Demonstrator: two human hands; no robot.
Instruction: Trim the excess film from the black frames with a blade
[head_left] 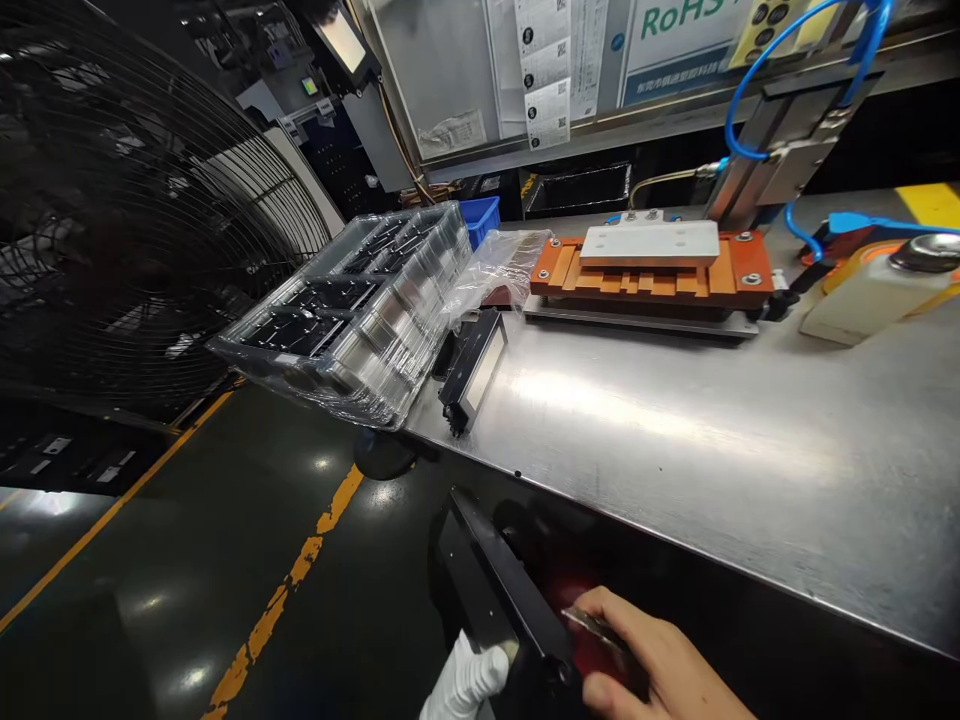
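Low in the head view, my left hand, in a white glove, grips the near end of a long black plastic part. The part is tilted, off the front edge of the bench. Just right of it, my bare right hand pinches a thin flat tool, apparently a metal blade, close to the part's side. Most of the blade's handle is hidden by my fingers. On the bench beyond lies a black light-bar-like unit with a pale strip.
Stacked clear trays of black parts, wrapped in film, stand at the bench's left end. An orange fixture with a metal press block sits at the back of the steel bench. A white bottle is at right, a large fan at left.
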